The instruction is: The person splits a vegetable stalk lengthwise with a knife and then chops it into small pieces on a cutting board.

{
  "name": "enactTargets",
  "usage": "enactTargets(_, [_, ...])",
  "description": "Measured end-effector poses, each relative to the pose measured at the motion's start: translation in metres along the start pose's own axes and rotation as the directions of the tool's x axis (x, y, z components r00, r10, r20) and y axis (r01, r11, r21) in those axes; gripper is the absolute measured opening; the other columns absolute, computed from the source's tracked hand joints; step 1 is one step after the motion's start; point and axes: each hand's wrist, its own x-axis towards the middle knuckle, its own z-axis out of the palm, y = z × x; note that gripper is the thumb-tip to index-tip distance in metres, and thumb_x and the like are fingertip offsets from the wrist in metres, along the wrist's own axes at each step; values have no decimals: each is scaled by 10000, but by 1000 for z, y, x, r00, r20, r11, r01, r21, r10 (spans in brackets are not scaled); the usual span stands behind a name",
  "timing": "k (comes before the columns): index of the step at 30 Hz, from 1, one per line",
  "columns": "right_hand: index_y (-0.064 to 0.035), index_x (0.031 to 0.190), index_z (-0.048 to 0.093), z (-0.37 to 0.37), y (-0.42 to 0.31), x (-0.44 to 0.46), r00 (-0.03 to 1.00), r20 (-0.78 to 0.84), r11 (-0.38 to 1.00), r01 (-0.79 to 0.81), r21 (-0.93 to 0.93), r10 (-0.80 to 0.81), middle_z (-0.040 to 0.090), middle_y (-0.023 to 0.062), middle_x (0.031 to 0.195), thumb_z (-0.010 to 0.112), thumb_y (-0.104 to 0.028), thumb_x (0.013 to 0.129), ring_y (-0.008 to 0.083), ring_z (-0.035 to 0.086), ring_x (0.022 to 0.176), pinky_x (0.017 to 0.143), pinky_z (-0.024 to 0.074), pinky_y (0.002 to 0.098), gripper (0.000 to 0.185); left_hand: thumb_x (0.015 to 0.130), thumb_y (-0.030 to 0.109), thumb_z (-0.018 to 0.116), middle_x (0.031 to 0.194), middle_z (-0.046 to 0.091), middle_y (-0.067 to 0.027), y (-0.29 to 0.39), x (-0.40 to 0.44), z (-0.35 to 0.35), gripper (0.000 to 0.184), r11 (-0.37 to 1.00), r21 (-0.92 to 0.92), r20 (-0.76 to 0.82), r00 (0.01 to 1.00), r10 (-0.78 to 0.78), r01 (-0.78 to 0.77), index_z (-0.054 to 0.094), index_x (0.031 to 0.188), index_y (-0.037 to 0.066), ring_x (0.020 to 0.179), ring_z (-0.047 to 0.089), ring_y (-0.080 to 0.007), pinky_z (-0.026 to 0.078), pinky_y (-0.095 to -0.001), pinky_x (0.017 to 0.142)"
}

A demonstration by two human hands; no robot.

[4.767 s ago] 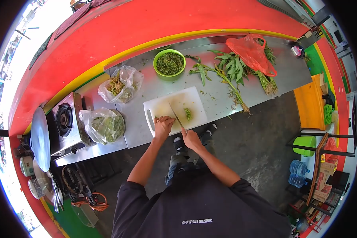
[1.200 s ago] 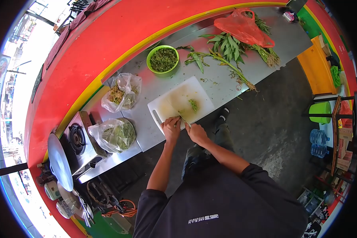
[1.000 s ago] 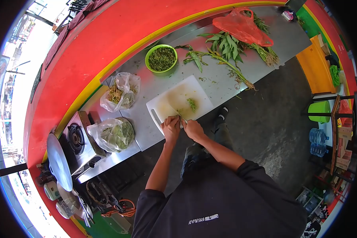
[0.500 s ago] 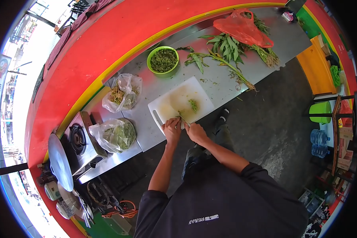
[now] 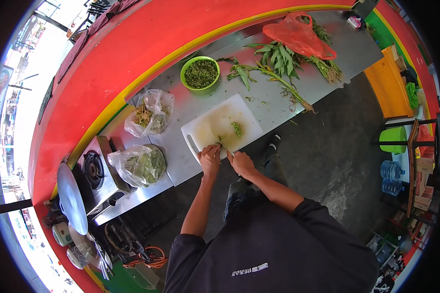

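Note:
My right hand (image 5: 241, 163) is closed round the handle of a knife (image 5: 223, 145) at the near edge of a white cutting board (image 5: 200, 128). The thin blade reaches left to the fingertips of my left hand (image 5: 210, 158). That hand is closed with its fingers bent down on the board's near left part. What lies under those fingers is hidden, though a few green bits show beside them. A small heap of chopped greens (image 5: 236, 129) lies on the board, beyond the knife. Behind the board stands a green bowl (image 5: 200, 90) full of finely chopped greens.
Leafy stalks (image 5: 283, 85) and a red plastic bag (image 5: 300, 36) over more greens lie on the metal counter (image 5: 190, 168) to the right. Two clear bags, one with stems (image 5: 149, 115) and one with leaves (image 5: 144, 166), stand left, before a gas stove (image 5: 95, 168).
The whole view has shifted very slightly. Both hands keep their places at the board, and the knife blade lies a little differently beside my left fingertips.

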Motion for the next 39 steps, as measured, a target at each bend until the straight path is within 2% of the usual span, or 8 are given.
enactTargets(10, [67,890,699,-9,2,-1,998,67,999,-15,31,13,694,337,877,461,-523,1037,525,683,900,805,566,577,653,821,90,773,956,711,12,8,4,-9,144,1000,-7,-39,999,-7,7,793,959,124,959,665,-206,443,-404,844])
enactTargets(12, [77,894,692,-12,1,-3,995,96,998,-26,53,20,686,354,885,465,-525,1036,540,671,911,818,555,589,660,821,85,771,977,728,5,6,6,-9,141,994,-17,-53,992,111,-112,787,959,111,953,668,-210,451,-396,831])
enactTargets(18, [81,931,698,-13,1,6,999,46,999,-28,31,26,688,354,921,449,-538,1038,538,669,931,846,544,596,676,810,50,769,927,746,-29,3,3,-8,115,993,-76,-14,996,88,-88,743,917,81,919,687,-239,457,-397,828])
enactTargets(20, [63,974,688,-15,3,10,993,116,1000,-4,-30,7,703,328,919,436,-531,1045,516,691,911,823,566,578,649,817,55,766,921,746,-28,4,5,-9,100,991,-67,-18,994,111,-112,734,909,81,909,685,-238,459,-396,823])
enactTargets(27, [67,912,694,-20,2,0,986,166,1000,-17,22,13,700,335,920,439,-533,1043,519,688,922,831,562,578,665,811,28,761,951,753,-53,-4,4,-8,145,978,-128,-29,986,164,-167,720,945,69,914,691,-254,476,-400,828])
enactTargets(32, [62,888,700,-2,-2,7,999,42,1000,5,8,-5,706,324,901,444,-542,1039,507,693,937,817,567,578,673,824,20,745,977,753,-69,-1,3,-13,148,970,-104,16,975,221,-218,727,964,64,934,689,-265,488,-405,845])
enactTargets(36, [64,879,699,-15,-12,21,999,45,1000,6,-5,-6,704,322,871,445,-540,1040,499,698,920,814,569,573,675,839,12,723,987,752,-74,0,2,-17,152,965,-106,29,970,243,-239,729,983,61,945,685,-284,492,-413,861])
enactTargets(39, [76,884,696,-33,-15,26,988,152,999,35,-30,-30,700,331,871,440,-531,1045,498,696,913,814,569,560,678,840,19,724,975,750,-80,-2,3,-14,156,974,-120,38,979,199,-194,729,992,51,946,684,-289,494,-414,860])
